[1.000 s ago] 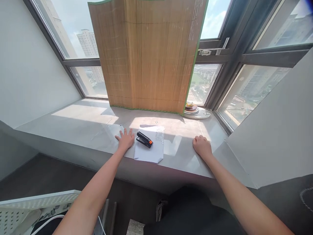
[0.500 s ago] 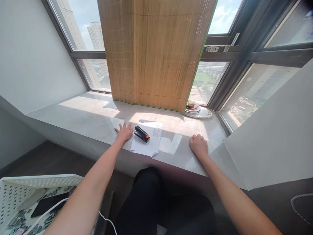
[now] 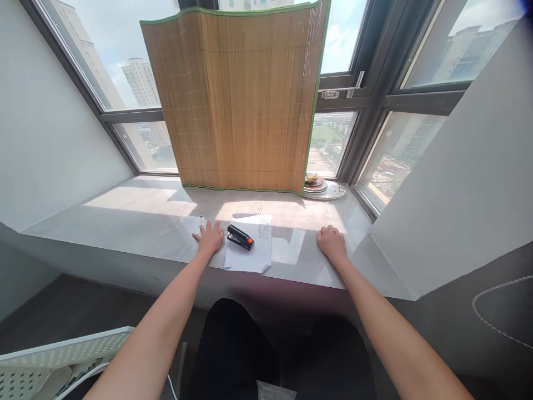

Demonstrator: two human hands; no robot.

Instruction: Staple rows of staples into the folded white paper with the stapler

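My left hand [image 3: 210, 239] lies with its fingers spread on the window sill [image 3: 137, 228], over the edge of a white sheet [image 3: 193, 223]. Just right of it, a black stapler [image 3: 240, 237] with an orange patch at one end rests on white paper [image 3: 249, 260]. That paper has dark printing at its upper right and curled lower corners. Farther right, my right hand [image 3: 332, 243] sits on the sill as a closed fist, with nothing visible in it. The stapler is touched by neither hand.
A bamboo mat [image 3: 250, 105] with green edging stands against the window. Stacked plates [image 3: 317, 186] sit at the sill's right back corner. At lower left is a white perforated basket [image 3: 66, 350] with a white cable [image 3: 83, 378]. My legs are below the sill's edge.
The camera view has tilted up and shifted right, so the mat's top edge now shows and less of the basket does. Both hands, the stapler and the paper keep their places on the sill.
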